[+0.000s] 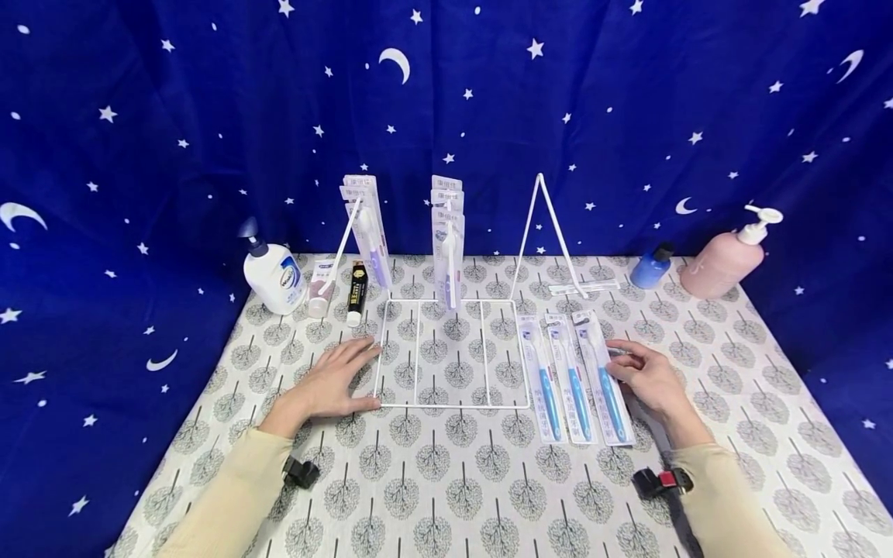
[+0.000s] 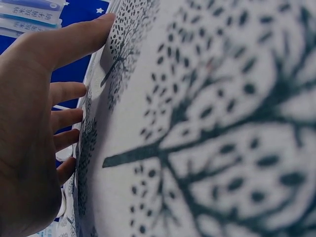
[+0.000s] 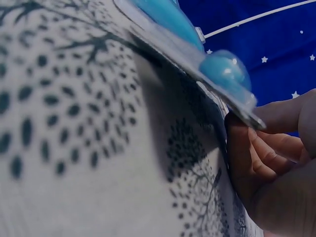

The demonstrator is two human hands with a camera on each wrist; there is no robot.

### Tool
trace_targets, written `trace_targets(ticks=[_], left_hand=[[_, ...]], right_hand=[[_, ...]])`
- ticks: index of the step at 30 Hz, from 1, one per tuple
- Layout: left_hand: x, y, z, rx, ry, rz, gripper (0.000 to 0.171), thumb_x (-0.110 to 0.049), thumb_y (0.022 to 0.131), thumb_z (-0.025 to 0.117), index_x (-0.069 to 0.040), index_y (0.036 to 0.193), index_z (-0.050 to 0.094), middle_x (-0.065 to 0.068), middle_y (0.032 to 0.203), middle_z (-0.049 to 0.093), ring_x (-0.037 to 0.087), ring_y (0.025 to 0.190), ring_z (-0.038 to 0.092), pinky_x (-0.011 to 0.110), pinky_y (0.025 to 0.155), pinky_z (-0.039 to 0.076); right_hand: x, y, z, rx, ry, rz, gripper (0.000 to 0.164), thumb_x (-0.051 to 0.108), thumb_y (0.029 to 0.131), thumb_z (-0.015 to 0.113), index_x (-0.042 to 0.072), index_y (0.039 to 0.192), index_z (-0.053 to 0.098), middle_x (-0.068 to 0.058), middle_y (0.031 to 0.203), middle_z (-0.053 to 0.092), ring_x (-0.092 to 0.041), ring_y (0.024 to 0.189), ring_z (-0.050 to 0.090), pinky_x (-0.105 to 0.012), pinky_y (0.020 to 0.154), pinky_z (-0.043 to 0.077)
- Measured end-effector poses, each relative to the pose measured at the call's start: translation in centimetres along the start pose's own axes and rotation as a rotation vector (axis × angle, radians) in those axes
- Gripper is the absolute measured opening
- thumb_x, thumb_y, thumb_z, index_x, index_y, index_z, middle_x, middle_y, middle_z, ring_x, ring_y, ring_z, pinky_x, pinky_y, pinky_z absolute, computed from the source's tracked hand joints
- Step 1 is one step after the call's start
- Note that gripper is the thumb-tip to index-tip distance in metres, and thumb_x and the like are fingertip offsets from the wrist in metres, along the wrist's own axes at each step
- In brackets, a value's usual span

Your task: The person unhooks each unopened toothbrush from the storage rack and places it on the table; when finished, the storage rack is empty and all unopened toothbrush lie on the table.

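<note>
Right hand (image 1: 649, 377)'s pinching the edge of the rightmost toothbrush pack (image 1: 605, 384), 1 of 3 blue ones lined up. Left hand (image 1: 335, 384)'s spread wide beside the wire rack (image 1: 453, 405).

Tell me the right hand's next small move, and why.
I'd probably lift the rightmost blue toothbrush pack toward the bare right prong of the white rack: the right hand pinches that pack's edge, and the other two prongs hold purple toothbrushes.

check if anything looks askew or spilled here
Only the rightmost blue toothbrush pack stands out: it tilts, one edge raised off the tablecloth at the right hand, while the other two packs appear flat. I see no spills.
</note>
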State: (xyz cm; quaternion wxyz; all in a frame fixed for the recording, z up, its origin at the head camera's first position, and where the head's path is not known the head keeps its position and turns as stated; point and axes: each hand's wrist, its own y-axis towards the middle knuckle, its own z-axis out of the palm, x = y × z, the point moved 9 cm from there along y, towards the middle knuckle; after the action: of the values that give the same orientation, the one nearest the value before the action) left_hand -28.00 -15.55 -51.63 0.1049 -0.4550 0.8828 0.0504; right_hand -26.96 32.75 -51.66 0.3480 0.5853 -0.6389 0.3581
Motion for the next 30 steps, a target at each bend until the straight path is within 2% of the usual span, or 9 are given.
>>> trace_targets(ticks=[4, 9, 20, 30], left_hand=[[-0.07, -0.02, 0.01, 0.004, -0.002, 0.001, 0.093, -0.069, 0.072, 0.055, -0.02, 0.145, 0.025, 0.006, 0.153, 0.016, 0.029, 0.139, 0.016, 0.058, 0.109, 0.017], [-0.08, -0.03, 0.13, 0.009, -0.002, 0.005, 0.094, -0.069, 0.072, 0.055, -0.019, 0.145, 0.024, 0.006, 0.153, 0.015, 0.03, 0.139, 0.015, 0.058, 0.109, 0.016], [0.18, -0.07, 0.29, 0.025, -0.001, -0.02, 0.095, -0.071, 0.071, 0.054, -0.021, 0.146, 0.022, 0.003, 0.154, 0.012, 0.027, 0.14, 0.012, 0.056, 0.111, 0.014], [0.02, 0.03, 0.04, 0.006, 0.007, -0.006, 0.094, -0.07, 0.071, 0.055, -0.02, 0.145, 0.024, 0.004, 0.153, 0.014, 0.027, 0.139, 0.014, 0.056, 0.11, 0.016]], right_hand=[[0.23, -0.03, 0.04, -0.01, -0.055, -0.009, 0.046, 0.008, 0.081, 0.065, 0.0, 0.124, 0.052, -0.003, 0.081, 0.066, -0.005, 0.062, 0.059, -0.026, 0.052, 0.055], [0.44, 0.0, -0.17, -0.038, -0.166, -0.024, 0.042, 0.01, 0.08, 0.066, 0.003, 0.121, 0.056, -0.012, 0.083, 0.066, -0.001, 0.059, 0.055, -0.021, 0.05, 0.051], [0.98, 0.08, -0.35, -0.066, -0.292, -0.074, 0.039, 0.01, 0.077, 0.069, 0.004, 0.115, 0.061, -0.008, 0.077, 0.066, 0.002, 0.056, 0.05, -0.016, 0.048, 0.043], [0.65, 0.2, -0.25, -0.065, -0.357, -0.053, 0.041, 0.015, 0.078, 0.07, 0.01, 0.118, 0.061, -0.005, 0.081, 0.068, -0.002, 0.059, 0.054, -0.017, 0.055, 0.043]])
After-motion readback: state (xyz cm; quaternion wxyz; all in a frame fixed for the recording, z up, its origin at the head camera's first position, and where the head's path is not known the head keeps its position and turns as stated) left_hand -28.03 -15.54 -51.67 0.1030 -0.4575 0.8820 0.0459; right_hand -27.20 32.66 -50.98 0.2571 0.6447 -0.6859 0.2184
